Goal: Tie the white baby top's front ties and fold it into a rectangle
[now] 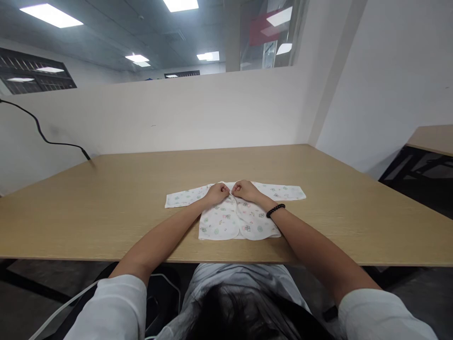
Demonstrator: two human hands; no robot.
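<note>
A small white baby shirt (219,224) with a pale print of green and pink figures lies flat on the table, its sleeves spread to both sides. Its two front panels meet down the middle and have rounded lower corners. At the neckline my left hand (217,193) is closed, fingertips pinching the edge of the left panel. Close beside it my right hand (246,190) pinches the shirt's other front edge near the collar. A dark beaded bracelet (275,210) circles my right wrist. The fingers hide the cloth between them.
The wooden table (106,203) ends at a low white partition (198,115). A black cable (53,142) hangs down to the table's far left corner. At the right stand a white wall (382,80) and another table (433,138).
</note>
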